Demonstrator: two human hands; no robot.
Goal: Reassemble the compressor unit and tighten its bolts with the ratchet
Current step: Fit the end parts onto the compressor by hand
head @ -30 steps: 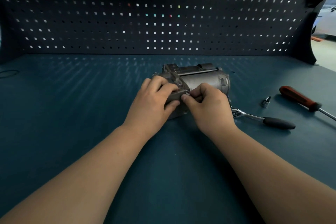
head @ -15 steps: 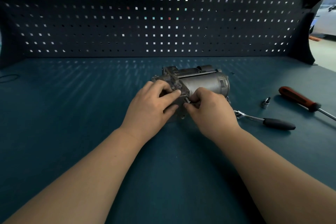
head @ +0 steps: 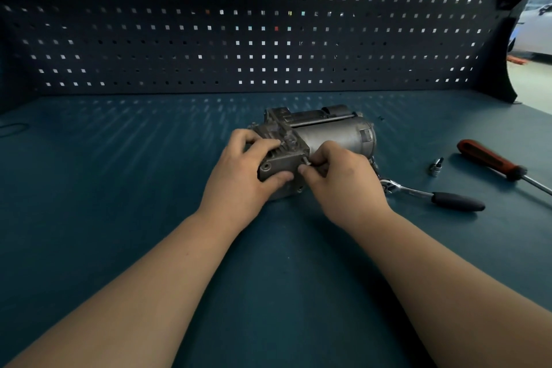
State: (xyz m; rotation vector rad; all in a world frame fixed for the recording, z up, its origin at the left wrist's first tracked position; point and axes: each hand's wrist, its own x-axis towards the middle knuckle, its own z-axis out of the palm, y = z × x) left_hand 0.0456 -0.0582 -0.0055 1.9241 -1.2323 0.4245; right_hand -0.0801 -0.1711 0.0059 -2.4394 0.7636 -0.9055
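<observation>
**Left-hand grip lowered on the compressor block**

Since half a second earlier, the left hand (head: 239, 179) has been shifted lower on the compressor unit (head: 334, 134), so that the front face of the grey end block is now uncovered.

Across the whole back, a dark pegboard (head: 268, 24) is seen, with light showing through its square holes. Below it a teal benchtop (head: 119, 203) is spread, streaked near the back with pale spots of that light. A bright opening (head: 534, 69) is seen at the right edge, past the panel's end; what lies beyond is blurred.

The compressor unit is laid at the bench's middle, its cylinder pointing right. It is gripped by the left hand, fingers curled over the block's top and thumb pressed below its face. By the right hand (head: 346, 185) a small bolt (head: 306, 160) is pinched between thumb and forefinger at the block's right edge.

A red-handled screwdriver (head: 490, 160) is laid at far right. The ratchet (head: 433, 196) is laid just beside the right hand, with a small socket (head: 436, 166) between the two tools.
</observation>
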